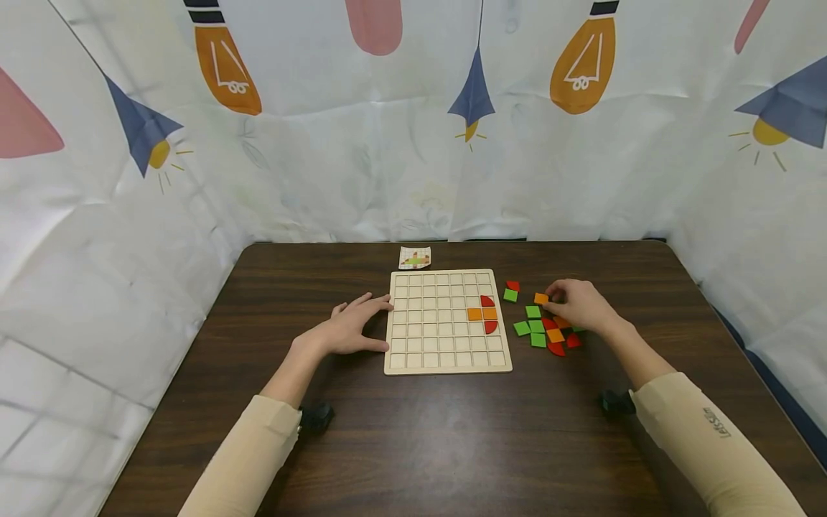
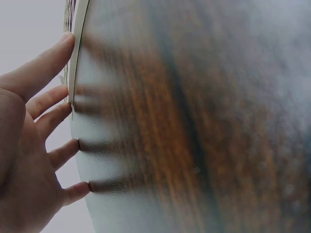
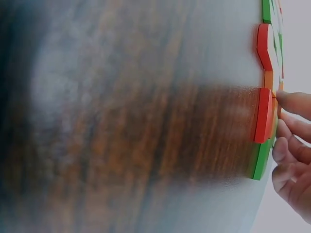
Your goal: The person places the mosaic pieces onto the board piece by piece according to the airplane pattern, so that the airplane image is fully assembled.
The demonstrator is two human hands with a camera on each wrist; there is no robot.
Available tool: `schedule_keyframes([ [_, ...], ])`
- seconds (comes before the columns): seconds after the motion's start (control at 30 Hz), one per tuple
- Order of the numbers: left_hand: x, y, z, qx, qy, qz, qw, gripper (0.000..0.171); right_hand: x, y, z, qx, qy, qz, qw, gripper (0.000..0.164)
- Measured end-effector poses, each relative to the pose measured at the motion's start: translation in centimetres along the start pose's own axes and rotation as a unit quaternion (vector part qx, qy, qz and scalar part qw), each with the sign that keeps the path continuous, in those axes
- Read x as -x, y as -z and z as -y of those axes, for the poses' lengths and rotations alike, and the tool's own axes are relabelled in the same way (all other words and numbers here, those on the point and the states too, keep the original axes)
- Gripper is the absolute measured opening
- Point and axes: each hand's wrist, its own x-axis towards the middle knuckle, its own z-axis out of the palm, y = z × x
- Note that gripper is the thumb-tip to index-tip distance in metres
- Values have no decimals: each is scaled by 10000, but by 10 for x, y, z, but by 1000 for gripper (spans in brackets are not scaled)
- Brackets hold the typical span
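Note:
A pale wooden grid board (image 1: 429,323) lies flat on the dark table. Two orange squares (image 1: 474,314) sit side by side in its right part, with a red rounded piece (image 1: 487,301) above and another red rounded piece (image 1: 491,327) below the right one. My left hand (image 1: 349,327) rests at the board's left edge, fingers spread, thumb touching its lower side. Over the loose pieces, my right hand (image 1: 579,305) pinches an orange square tile (image 1: 541,298) between thumb and forefinger. In the right wrist view, red tile edges (image 3: 263,115) partly hide those fingertips.
Loose green squares (image 1: 536,327), red rounded pieces (image 1: 573,340) and orange squares (image 1: 555,335) lie right of the board. A small picture card (image 1: 415,258) stands behind it on the table (image 1: 446,445). Printed cloth (image 1: 362,172) hangs around the back and sides.

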Motion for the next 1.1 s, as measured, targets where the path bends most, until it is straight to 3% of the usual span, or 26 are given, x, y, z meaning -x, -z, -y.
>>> schedule_keyframes([
  [0.57, 1, 0, 0, 26, -8, 8, 10000, 78, 6, 7, 3, -544, -106, -134, 9984, 31],
  [0.8, 0, 0, 1, 52, -5, -3, 10000, 78, 9, 3, 7, -726, 106, -54, 9973, 27],
  [1.1, 1, 0, 1, 61, 10, -23, 10000, 78, 7, -5, 15, -902, 60, 83, 9959, 24],
])
